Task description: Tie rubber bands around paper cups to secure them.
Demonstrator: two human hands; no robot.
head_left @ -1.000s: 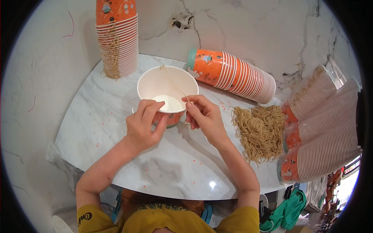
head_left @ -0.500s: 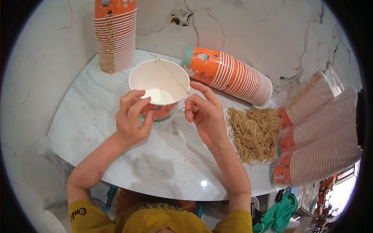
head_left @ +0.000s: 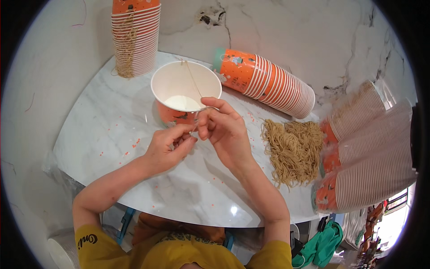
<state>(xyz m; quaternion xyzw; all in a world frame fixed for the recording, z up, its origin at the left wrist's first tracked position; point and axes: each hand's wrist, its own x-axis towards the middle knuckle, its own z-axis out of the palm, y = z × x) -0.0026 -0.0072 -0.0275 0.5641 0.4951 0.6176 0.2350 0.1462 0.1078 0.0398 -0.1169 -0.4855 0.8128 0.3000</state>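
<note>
A paper tub point(head_left: 166, 83), white inside and orange with printed figures outside, stands upright on the marble-patterned table point(head_left: 107, 157). A thin tan string point(head_left: 192, 80) runs from its far rim across the opening to my right hand point(head_left: 226, 134), whose thumb and fingers pinch it at the near right rim. Just in front of the tub, my left hand point(head_left: 168, 148) is closed, fingertips pinched around the string's lower part beside my right fingers. The exact grip there is partly hidden.
Right of my right hand lies a heap of tan strings point(head_left: 293, 152). Behind it a stack of orange tubs point(head_left: 268, 83) lies sideways. An upright stack point(head_left: 136, 40) with strings hanging down stands back left. Plastic-wrapped stacks point(head_left: 367, 166) lie at the right edge. Small orange bits dot the table.
My left hand has left the tub's near rim, come down and right, and pinched the string. My right hand has shifted left and slightly down, still with the string.
</note>
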